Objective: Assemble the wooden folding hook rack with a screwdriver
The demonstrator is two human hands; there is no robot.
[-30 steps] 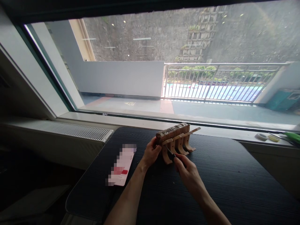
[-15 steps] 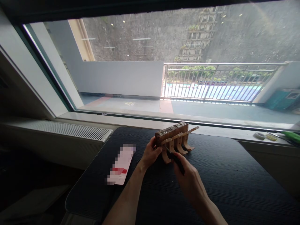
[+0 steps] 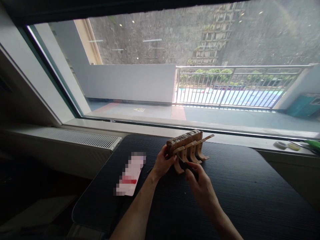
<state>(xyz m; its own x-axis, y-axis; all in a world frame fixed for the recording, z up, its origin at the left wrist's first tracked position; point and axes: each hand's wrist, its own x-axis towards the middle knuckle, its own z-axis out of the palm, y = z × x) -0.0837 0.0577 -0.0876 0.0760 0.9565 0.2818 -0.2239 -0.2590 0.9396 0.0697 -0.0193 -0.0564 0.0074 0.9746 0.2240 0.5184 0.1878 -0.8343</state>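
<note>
Block (image 3: 185, 140) sits toward the far side of the worktop (image 3: 250, 186), ahead of both hands and near the sill (image 3: 140, 130). Its long axis runs aslant: near end at left, far end to the right and farther off. 4 curved legs (image 3: 192, 155) line its near side, below a thin strip (image 3: 192, 144) that runs the same way and juts past the block's right end. The left hand (image 3: 162, 164) is the nearer, gripping the block's left end. The right hand (image 3: 198, 178) is closed round the dark handle of a tool (image 3: 184, 165), which points forward and left, across the block's axis, at the leg nearest the left hand. I cannot tell whether its tip touches wood. A pink item (image 3: 138, 166), partly blurred, lies left of the left hand, apart from the block.
</note>
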